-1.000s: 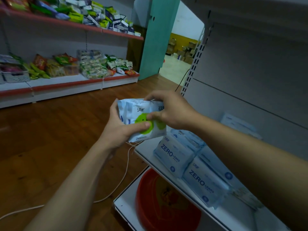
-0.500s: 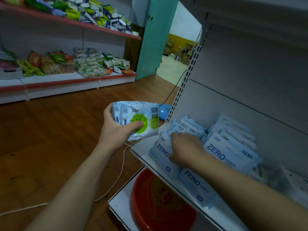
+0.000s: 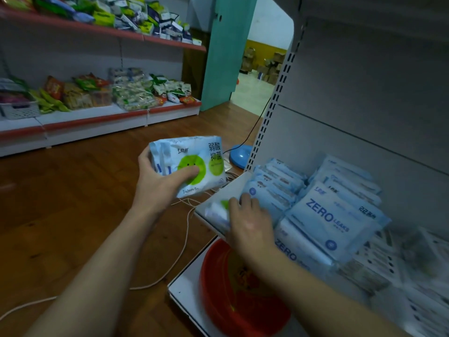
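My left hand grips a light blue pack with a green smiley face and holds it upright over the floor, left of the shelf. My right hand is at the front left corner of the white shelf board. It holds a second, blurred white pack with a green spot, which sticks out to the left from under the hand. Just right of that hand lie stacks of blue "ZERO" packs on the shelf.
A red plastic basin sits on the bottom shelf below my right arm. A blue round object and a white cord lie on the wooden floor. Snack shelves line the far wall, and a doorway opens behind.
My right hand left the pack in my left hand, reached onto the ZERO packs, then shifted left to the shelf's front corner, where a blurred pack now shows under it. The left hand stayed nearly still.
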### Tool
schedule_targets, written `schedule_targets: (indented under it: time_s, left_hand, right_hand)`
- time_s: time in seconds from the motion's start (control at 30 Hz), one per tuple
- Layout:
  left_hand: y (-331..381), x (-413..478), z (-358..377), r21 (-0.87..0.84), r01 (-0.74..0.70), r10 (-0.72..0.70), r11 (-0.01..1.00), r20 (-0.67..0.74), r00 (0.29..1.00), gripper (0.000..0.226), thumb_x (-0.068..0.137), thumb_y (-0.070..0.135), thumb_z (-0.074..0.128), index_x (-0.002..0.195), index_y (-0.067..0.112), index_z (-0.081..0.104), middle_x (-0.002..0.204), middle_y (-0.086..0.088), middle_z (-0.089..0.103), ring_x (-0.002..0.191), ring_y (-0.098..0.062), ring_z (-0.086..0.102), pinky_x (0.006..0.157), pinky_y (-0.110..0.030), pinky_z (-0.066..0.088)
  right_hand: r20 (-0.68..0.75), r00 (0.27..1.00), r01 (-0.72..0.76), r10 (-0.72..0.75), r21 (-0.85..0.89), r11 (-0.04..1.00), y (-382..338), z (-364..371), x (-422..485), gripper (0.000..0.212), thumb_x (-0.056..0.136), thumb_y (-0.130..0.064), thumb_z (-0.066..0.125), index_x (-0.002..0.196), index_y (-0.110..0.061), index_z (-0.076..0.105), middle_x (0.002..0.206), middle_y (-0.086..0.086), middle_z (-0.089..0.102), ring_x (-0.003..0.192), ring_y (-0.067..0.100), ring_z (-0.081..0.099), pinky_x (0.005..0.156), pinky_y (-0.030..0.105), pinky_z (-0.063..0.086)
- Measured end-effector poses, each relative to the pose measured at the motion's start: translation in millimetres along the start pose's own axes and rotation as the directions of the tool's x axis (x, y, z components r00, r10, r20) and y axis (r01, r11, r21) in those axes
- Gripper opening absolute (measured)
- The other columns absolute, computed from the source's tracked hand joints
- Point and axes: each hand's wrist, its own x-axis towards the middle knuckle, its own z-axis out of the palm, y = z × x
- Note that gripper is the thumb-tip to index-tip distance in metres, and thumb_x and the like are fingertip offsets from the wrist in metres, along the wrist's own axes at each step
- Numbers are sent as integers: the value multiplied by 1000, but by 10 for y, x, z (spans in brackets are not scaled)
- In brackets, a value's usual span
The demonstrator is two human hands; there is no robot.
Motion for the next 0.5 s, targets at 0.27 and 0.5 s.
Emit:
schedule_targets:
  time_s: [0.27, 0.5]
  left_hand:
    - [-102, -119, -76, 99, 4, -10, 995, 59, 998, 97, 64, 8, 87, 140, 26, 28, 119, 2, 60, 98, -14, 67, 80, -30, 58]
    - [-175, -173, -282, 163, 22, -28, 986, 37, 999, 116, 47, 25, 95, 141, 30, 28, 118, 1, 62, 98, -16, 69, 83, -38, 58]
  right_hand:
    - [193, 981, -21, -35, 277, 961, 286, 276, -137, 75, 86, -69, 6, 149, -31, 20, 157, 8, 20, 141, 26, 20, 114, 40, 20]
    - [222, 975, -82, 29, 233, 969, 118, 239, 6, 89, 84, -67, 48, 150, -17, 18, 145, 8, 38, 130, 29, 34, 103, 41, 33]
